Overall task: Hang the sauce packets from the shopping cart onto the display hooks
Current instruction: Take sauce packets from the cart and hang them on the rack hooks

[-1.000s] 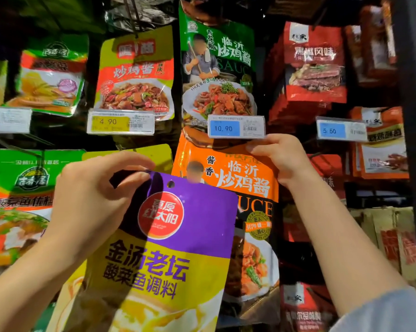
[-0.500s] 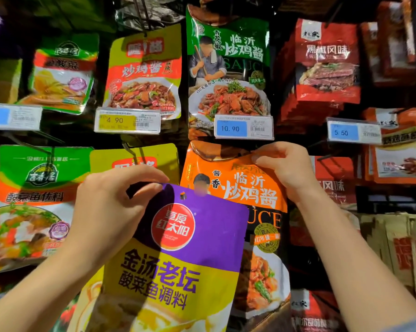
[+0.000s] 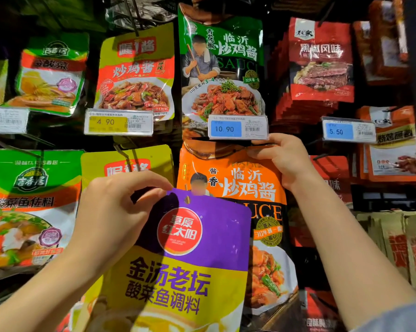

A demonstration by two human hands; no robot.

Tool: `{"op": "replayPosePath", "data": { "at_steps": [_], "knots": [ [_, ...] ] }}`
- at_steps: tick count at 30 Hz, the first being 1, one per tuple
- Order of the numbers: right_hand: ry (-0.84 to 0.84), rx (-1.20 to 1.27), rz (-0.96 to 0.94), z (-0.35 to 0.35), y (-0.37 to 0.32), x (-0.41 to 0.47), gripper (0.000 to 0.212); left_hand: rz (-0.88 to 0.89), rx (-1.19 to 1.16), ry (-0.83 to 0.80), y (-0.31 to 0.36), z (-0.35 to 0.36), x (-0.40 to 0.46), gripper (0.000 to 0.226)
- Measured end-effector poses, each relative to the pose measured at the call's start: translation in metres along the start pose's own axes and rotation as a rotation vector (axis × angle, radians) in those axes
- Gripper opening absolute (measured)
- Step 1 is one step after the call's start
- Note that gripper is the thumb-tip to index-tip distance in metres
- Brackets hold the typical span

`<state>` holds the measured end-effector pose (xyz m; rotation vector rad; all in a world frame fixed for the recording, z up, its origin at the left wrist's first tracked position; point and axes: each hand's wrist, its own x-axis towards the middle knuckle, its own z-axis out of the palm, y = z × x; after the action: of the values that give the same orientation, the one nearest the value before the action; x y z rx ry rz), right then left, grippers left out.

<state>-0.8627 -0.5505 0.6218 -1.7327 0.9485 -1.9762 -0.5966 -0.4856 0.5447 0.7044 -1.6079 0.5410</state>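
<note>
Up front, left hand (image 3: 111, 219) pinches purple packet's (image 3: 190, 255) top corner

The left hand (image 3: 111, 219) is raised at lower left, its thumb and forefinger curled and pinched together at the top, the bare forearm running down to the lower left corner. The right hand (image 3: 282, 159) is lifted higher, fingers pinched leftward, forearm bare, a grey sleeve seen at the elbow.
</note>
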Motion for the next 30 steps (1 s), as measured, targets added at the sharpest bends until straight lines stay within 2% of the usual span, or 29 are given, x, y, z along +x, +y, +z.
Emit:
{"op": "replayPosePath", "data": {
  "at_steps": [5,8,11,13,18,20,22,24,26,27,30],
  "knots": [
    [-0.009,-0.002,-0.044,0.001,-0.008,0.002,0.030,-0.013,-0.023,-0.013,-0.003,0.006,-0.001,0.011],
    [0.034,-0.038,-0.030,0.002,-0.005,0.005,0.039,-0.008,-0.029,-0.009,-0.003,0.007,-0.001,0.010],
    [0.059,-0.083,-0.014,0.004,0.005,0.007,0.048,-0.020,-0.046,0.004,-0.004,0.010,0.001,0.022],
    [0.082,-0.112,-0.023,0.006,0.014,0.008,0.051,-0.030,-0.065,0.004,-0.006,0.011,0.001,0.011],
    [0.127,-0.190,-0.007,0.010,0.034,0.013,0.055,-0.040,-0.069,0.035,-0.001,0.000,-0.001,0.011],
    [0.191,-0.299,-0.023,0.011,0.037,0.007,0.056,-0.052,-0.082,0.042,0.000,-0.008,-0.003,0.007],
    [0.278,-0.461,-0.152,0.011,0.038,-0.018,0.055,-0.076,-0.105,0.049,-0.001,-0.013,-0.008,0.017],
    [0.329,-0.595,-0.416,0.013,0.041,-0.059,0.053,-0.122,-0.143,0.049,-0.006,-0.016,-0.010,0.027],
    [0.278,-0.732,-0.653,0.021,0.046,-0.101,0.052,-0.172,-0.153,0.048,-0.012,-0.016,-0.010,0.030],
    [0.188,-0.798,-0.725,0.026,0.050,-0.116,0.052,-0.191,-0.158,0.047,-0.015,-0.017,-0.010,0.030],
    [-0.093,-0.968,-0.706,0.038,0.061,-0.133,0.058,-0.218,-0.158,0.044,-0.025,-0.023,-0.014,0.030]
  ]
}}
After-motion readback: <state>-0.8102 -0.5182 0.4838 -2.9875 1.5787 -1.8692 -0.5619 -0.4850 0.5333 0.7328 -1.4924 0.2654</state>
